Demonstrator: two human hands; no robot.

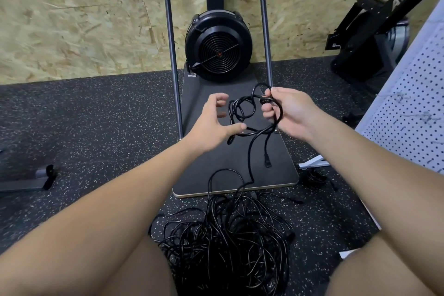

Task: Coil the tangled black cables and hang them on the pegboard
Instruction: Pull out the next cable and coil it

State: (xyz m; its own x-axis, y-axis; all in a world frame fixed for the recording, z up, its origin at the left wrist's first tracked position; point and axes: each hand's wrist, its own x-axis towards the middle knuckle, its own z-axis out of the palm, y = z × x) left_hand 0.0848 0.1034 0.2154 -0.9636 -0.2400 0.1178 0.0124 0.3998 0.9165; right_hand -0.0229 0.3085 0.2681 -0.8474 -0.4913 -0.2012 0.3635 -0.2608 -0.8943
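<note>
The limp, light cable (242, 113) is clamped in the curled right hand (286, 109); the left hand (216, 118), fingers spread, should take the loops just beside its fingertips.

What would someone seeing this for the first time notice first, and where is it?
Dead centre, the right hand grips a few loose loops of black cable, while the left hand reaches toward them with curled fingers holding nothing. Below, between the person's knees, a big tangled pile of black cables lies on the speckled floor. Behind the hands a round black fan stands against the chipboard wall, and a white pegboard leans in at the right edge.
</note>
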